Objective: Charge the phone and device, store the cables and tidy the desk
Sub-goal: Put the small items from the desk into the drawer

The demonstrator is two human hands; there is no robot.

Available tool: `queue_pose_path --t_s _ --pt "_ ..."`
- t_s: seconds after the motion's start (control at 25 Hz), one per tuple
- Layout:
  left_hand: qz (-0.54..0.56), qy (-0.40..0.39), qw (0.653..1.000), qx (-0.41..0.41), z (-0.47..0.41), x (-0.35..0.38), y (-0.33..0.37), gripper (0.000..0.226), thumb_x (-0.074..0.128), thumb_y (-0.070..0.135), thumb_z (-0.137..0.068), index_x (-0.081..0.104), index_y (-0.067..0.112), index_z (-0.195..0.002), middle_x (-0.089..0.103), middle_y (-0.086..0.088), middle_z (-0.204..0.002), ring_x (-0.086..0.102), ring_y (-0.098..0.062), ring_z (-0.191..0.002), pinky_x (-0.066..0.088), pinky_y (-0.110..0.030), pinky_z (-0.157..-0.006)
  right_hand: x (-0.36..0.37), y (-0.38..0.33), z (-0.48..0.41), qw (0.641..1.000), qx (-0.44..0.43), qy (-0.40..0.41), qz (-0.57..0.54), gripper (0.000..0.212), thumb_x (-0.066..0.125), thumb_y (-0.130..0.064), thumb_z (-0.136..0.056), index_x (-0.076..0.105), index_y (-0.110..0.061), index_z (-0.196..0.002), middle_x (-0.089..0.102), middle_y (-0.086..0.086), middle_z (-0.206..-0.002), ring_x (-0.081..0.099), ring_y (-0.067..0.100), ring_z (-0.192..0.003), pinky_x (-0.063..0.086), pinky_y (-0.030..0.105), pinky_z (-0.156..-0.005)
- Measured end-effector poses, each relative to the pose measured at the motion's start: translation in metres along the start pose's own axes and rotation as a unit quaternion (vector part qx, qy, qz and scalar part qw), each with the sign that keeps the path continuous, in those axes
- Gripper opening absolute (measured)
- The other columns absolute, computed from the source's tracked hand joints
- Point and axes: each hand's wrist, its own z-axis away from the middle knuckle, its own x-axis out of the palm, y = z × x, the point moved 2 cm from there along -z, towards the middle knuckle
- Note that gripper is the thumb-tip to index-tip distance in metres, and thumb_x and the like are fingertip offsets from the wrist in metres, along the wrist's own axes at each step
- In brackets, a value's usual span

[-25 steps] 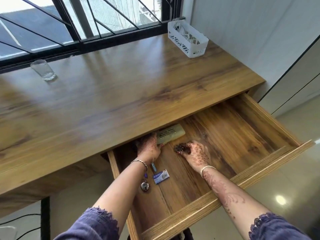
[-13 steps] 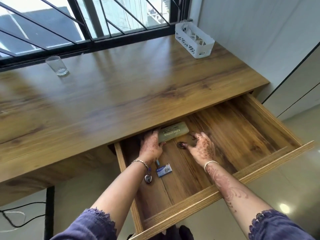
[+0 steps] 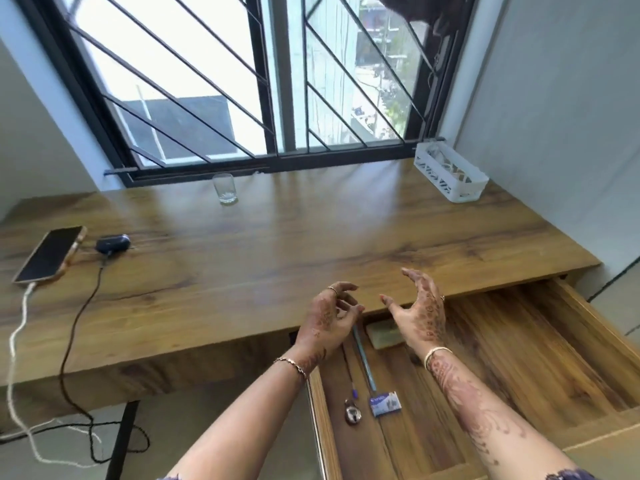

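My forearms reach out above the open drawer. My left hand and right hand hover side by side, palms facing each other, fingers spread and loosely curled, apart and holding nothing. Under them lie a blue pen and a greenish case. At the tabletop's left end the phone lies screen up on a white cable, beside a dark device on a black cable. A glass and a white basket stand by the window.

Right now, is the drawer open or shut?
Open. The drawer is pulled well out from under the desk; its inside shows, with a pen and a small box lying in it.
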Motion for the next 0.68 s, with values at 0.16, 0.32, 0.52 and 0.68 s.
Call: queue_pose_path --t_s 0.16,0.32,0.52,0.68 --pt "0.004 0.095 0.994 -0.047 -0.039 -0.068 -0.029 0.044 0.074 0.034 -0.078 0.055 0.025 -0.117 0.059 0.008 -0.11 0.058 -0.006 -0.094 0.047 -0.013 -0.078 0.061 -0.073 -0.036 0.994 0.0 -0.112 -0.005 0.093 0.081 -0.042 -0.069 0.03 -0.03 -0.146 0.019 0.002 -0.157 0.016 0.018 -0.145 0.008 0.037 -0.118" --pt "0.005 0.123 0.987 -0.108 -0.095 -0.15 -0.075 0.055 0.073 0.035 -0.079 0.051 0.018 -0.127 0.049 -0.002 -0.123 0.05 -0.012 -0.109 0.045 -0.033 -0.099 0.145 -0.153 -0.073 0.985 -0.019 -0.171 -0.033 0.102 0.08 -0.04 -0.069 0.017 -0.031 -0.149 0.006 0.005 -0.159 0.003 0.015 -0.147 0.006 0.033 -0.117" --pt "-0.007 0.14 0.978 -0.154 -0.177 -0.237 -0.135 0.061 0.07 0.036 -0.081 0.044 0.016 -0.133 0.044 -0.005 -0.124 0.047 -0.018 -0.119 0.042 -0.04 -0.104 0.256 -0.213 -0.123 0.973 0.019 -0.219 -0.062 0.107 0.081 -0.038 -0.069 0.012 -0.029 -0.15 0.006 0.01 -0.158 0.003 0.019 -0.148 0.011 0.034 -0.119" --pt "-0.032 0.12 0.976 -0.177 -0.235 -0.274 -0.17 0.076 0.07 0.036 -0.081 0.031 0.011 -0.141 0.034 -0.01 -0.14 0.041 -0.024 -0.131 0.034 -0.037 -0.111 0.326 -0.242 -0.156 0.967 0.029 -0.243 -0.075 0.11 0.081 -0.037 -0.068 0.009 -0.028 -0.15 0.009 0.007 -0.158 0.008 0.02 -0.147 0.015 0.033 -0.118"
